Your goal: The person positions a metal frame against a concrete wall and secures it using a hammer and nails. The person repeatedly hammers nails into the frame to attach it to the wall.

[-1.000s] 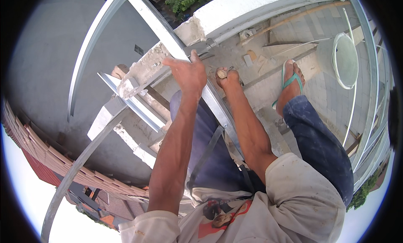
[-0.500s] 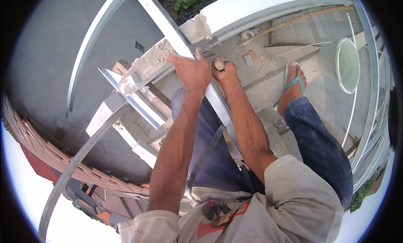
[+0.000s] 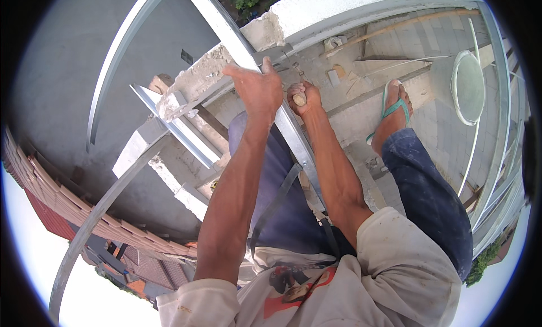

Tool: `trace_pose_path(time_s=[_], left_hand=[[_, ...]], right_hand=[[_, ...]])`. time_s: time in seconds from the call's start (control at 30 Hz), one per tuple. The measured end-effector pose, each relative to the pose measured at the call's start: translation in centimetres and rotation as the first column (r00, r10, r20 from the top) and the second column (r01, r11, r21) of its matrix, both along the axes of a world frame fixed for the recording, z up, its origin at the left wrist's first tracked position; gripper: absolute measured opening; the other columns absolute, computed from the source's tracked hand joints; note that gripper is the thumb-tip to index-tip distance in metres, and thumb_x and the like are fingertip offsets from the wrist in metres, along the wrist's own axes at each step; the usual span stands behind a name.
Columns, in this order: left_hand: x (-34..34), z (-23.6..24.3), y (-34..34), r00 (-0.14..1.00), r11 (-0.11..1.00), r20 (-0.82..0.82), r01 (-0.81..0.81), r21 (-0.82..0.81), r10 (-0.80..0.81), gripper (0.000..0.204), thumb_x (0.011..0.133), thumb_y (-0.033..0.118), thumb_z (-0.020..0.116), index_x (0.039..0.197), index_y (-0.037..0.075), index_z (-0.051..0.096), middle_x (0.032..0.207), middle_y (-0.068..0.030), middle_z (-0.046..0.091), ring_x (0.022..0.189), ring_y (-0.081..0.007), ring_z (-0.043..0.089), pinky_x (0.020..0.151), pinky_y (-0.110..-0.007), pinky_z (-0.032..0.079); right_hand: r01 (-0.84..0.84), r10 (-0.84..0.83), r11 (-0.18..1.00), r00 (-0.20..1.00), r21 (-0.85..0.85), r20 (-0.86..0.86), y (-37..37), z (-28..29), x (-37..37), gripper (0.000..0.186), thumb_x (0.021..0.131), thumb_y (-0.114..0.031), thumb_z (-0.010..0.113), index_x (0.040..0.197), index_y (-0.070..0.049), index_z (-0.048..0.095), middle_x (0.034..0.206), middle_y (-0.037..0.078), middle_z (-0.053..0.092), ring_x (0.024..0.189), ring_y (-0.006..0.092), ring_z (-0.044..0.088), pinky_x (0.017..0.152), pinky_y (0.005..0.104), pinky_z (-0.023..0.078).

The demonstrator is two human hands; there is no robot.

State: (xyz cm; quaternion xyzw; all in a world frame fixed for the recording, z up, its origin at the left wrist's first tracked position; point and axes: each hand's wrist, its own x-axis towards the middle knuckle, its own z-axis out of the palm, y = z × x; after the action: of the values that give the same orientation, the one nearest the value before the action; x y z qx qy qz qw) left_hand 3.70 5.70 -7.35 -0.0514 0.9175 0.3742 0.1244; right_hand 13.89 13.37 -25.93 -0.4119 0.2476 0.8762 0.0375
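Note:
A long silvery metal channel (image 3: 293, 136) slants from the top of the view down between my forearms. My left hand (image 3: 258, 93) grips it from above, with the thumb pointing away from me and some fingers hidden behind the profile. Just right of the channel, my right hand (image 3: 305, 98) is closed around the pale, rounded handle (image 3: 299, 99) of a hand tool. A narrow metal part (image 3: 298, 71) shows beyond that fist; the tool's exact kind is unclear. Rough masonry wall (image 3: 197, 81) runs under the channel.
A second metal channel (image 3: 183, 136) lies across the wall at left, near a curved grey strip (image 3: 107, 205). A grey slab (image 3: 51, 62) spreads farther left, with roof tiles (image 3: 73, 205) below it. At right are my sandalled foot (image 3: 398, 104) and a pale green round container (image 3: 467, 87).
My right hand has moved slightly toward me and right, with the tool's handle still in it. The metal part beyond the fist has come into sight. My left hand stays on the channel.

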Motion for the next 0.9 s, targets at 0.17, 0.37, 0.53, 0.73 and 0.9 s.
trace_pose_path(time_s=[0.17,0.37,0.53,0.73,0.9], left_hand=[[-0.2,0.0,0.0,0.999,0.999,0.032,-0.019,0.041,0.017,0.067,0.095,0.017,0.070,0.130,-0.016,0.024,0.120,-0.0445,0.050,0.117,-0.0553,0.056,0.104,-0.053,0.040],[0.0,-0.2,-0.3,1.000,0.999,0.004,0.011,0.044,-0.011,0.070,0.095,0.021,0.070,0.131,-0.016,0.023,0.118,-0.0467,0.053,0.115,-0.0555,0.059,0.103,-0.054,0.043],[-0.1,-0.4,0.2,1.000,1.000,-0.011,0.001,0.017,-0.001,0.062,0.095,0.015,0.070,0.126,-0.016,0.027,0.115,-0.0419,0.052,0.114,-0.0532,0.058,0.100,-0.054,0.042],[-0.1,0.5,0.1,1.000,0.998,-0.011,0.008,0.062,-0.007,0.064,0.094,0.016,0.071,0.127,-0.016,0.027,0.116,-0.0418,0.051,0.114,-0.0533,0.057,0.101,-0.055,0.040],[-0.1,-0.1,0.2,1.000,0.998,0.010,-0.014,0.055,0.013,0.065,0.094,0.016,0.072,0.127,-0.017,0.027,0.116,-0.0421,0.051,0.114,-0.0540,0.057,0.101,-0.055,0.040]], right_hand=[[0.148,-0.130,0.989,0.823,0.012,0.553,-0.4,0.7,0.0,0.035,0.109,-0.025,0.037,0.080,-0.007,0.046,0.063,0.003,0.049,0.054,0.0165,0.052,0.051,0.0299,0.052],[0.049,-0.049,0.999,0.996,0.003,0.072,-0.5,1.4,-1.5,0.034,0.108,-0.022,0.033,0.079,-0.008,0.045,0.061,0.000,0.047,0.052,0.0142,0.050,0.050,0.0270,0.051],[0.118,-0.110,0.993,0.895,0.007,0.432,0.4,-0.7,1.6,0.025,0.108,-0.021,0.035,0.090,-0.007,0.046,0.069,0.004,0.049,0.059,0.0183,0.055,0.053,0.0316,0.055],[0.171,-0.156,0.982,0.973,-0.076,0.171,0.2,1.7,-2.7,0.026,0.107,-0.020,0.033,0.090,-0.005,0.046,0.068,0.004,0.050,0.057,0.0176,0.055,0.051,0.0289,0.054],[0.070,-0.069,0.998,0.959,0.006,0.275,0.1,0.8,1.3,0.032,0.109,-0.024,0.034,0.086,-0.005,0.046,0.065,0.004,0.049,0.054,0.0172,0.053,0.050,0.0282,0.053]])
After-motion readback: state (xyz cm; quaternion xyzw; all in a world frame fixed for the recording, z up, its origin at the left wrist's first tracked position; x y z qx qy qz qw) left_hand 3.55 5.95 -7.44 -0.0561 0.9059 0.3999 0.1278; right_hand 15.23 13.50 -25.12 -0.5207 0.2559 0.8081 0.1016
